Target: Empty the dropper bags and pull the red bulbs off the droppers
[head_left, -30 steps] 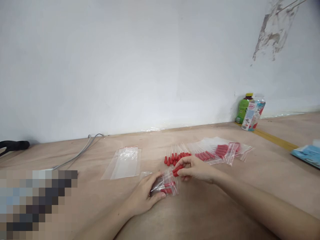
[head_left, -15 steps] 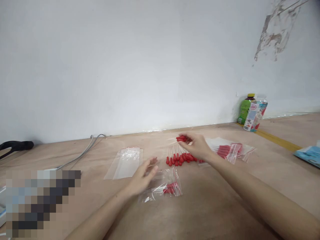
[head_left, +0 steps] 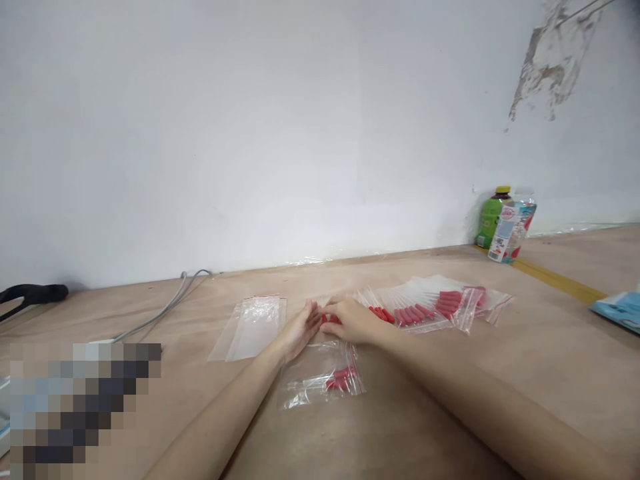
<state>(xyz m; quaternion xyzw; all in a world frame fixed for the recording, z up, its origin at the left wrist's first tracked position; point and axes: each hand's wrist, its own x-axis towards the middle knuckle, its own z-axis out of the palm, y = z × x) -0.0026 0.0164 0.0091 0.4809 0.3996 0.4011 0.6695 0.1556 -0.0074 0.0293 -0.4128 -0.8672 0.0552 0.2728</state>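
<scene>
My right hand (head_left: 353, 320) bends its fingers over some red-bulbed droppers (head_left: 330, 319), whose thin stems are mostly hidden by both hands. My left hand (head_left: 303, 328) stands on edge beside them, palm turned toward the bulbs, fingers stretched out. Just below my hands lies a clear zip bag (head_left: 313, 393) with a few red-bulbed droppers (head_left: 340, 379) inside. More loose droppers (head_left: 383, 314) show past my right hand, their pale stems pointing away.
Filled zip bags (head_left: 450, 303) overlap at the right, red bulbs showing through. Flat clear bags (head_left: 255, 327) lie at the left. Farther out are a grey cable (head_left: 165, 310), a black handle (head_left: 43, 293), a green bottle (head_left: 490, 220), a carton (head_left: 510, 230) and a blue packet (head_left: 620, 310).
My right hand has come down and left with the droppers, from above the loose pile to beside my left hand. My left hand has moved slightly up and turned its palm toward them.
</scene>
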